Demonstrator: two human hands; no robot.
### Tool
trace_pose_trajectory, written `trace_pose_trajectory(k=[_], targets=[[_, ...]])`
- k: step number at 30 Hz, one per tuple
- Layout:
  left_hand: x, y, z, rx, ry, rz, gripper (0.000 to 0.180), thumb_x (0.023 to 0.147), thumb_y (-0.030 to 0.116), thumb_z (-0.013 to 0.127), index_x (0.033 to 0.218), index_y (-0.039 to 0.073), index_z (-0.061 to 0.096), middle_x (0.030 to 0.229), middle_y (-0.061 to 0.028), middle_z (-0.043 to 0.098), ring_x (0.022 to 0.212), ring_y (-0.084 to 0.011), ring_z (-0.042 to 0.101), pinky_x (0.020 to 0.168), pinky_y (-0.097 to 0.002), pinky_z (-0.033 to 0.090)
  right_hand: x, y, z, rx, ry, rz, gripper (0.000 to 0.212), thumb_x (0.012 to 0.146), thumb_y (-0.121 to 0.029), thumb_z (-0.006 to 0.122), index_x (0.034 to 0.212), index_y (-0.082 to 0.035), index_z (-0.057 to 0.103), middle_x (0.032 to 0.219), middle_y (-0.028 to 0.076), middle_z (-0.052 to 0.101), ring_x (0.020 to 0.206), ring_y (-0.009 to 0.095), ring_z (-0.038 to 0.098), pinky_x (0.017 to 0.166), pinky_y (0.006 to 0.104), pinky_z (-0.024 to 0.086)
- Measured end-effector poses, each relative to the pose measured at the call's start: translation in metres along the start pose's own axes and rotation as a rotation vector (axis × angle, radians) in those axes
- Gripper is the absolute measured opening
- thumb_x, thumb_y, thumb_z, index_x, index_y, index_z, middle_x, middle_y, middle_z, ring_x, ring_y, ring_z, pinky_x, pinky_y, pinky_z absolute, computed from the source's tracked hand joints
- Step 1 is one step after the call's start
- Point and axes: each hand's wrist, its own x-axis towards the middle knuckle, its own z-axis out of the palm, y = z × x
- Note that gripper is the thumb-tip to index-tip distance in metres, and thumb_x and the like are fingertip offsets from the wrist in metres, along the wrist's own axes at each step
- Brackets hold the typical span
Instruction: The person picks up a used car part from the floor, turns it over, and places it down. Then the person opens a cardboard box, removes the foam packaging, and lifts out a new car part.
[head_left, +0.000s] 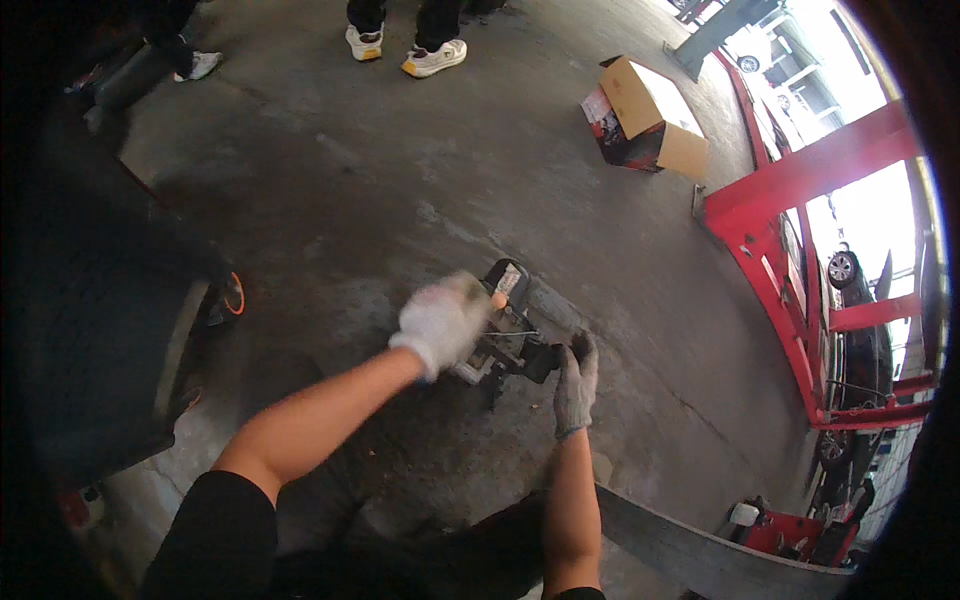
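Black handheld power tool (512,345), orange tip, gloved left hand (440,322), right hand (576,385) gripping

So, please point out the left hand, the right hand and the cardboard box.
left hand (440,322), head view, on the back of the white glove.
right hand (576,385), head view, on the grey glove's back.
cardboard box (650,105), head view, on its top flap.

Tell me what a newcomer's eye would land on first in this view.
First, the two gloved hands at centre: the left hand and right hand both grip a dark power tool low over the grey concrete floor. Next, the bright red steel frame along the right side stands out, with a cardboard box lying on the floor just to its left. At the top edge, another person's white shoes show.
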Motion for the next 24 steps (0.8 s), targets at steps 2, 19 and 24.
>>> trace_pose_trajectory(k=[2,19,24], targets=[[0.023,-0.032,-0.007,-0.263,0.063,-0.297,0.043,0.090,0.029,0.054,0.124,0.007,0.065,0.127,-0.0185,0.067,0.118,-0.0361,0.063,0.100,-0.0428,0.049,-0.001,-0.011,0.017,-0.044,-0.092,0.025,0.052,0.099,-0.020,0.058,0.145,0.001,0.048,0.143,0.019,0.055,0.132,0.029,0.053,0.111,0.0379,0.041],[0.035,-0.040,0.014,-0.263,-0.130,-0.257,0.051,0.085,0.024,0.059,0.132,0.003,0.058,0.121,-0.0233,0.068,0.116,-0.0359,0.065,0.099,-0.0425,0.050,0.002,-0.019,0.019,-0.247,-0.057,0.089,0.046,0.098,-0.031,0.060,0.130,0.001,0.060,0.123,0.021,0.069,0.115,0.031,0.064,0.101,0.0385,0.048],[0.045,-0.039,0.013,-1.252,0.065,-0.427,0.041,0.091,0.005,0.059,0.131,-0.002,0.057,0.110,-0.0109,0.070,0.100,-0.0188,0.068,0.087,-0.0321,0.056,0.003,-0.020,0.022,-0.234,-0.056,0.086,0.051,0.096,-0.032,0.063,0.133,0.001,0.058,0.129,0.023,0.065,0.121,0.035,0.061,0.104,0.0404,0.046]])
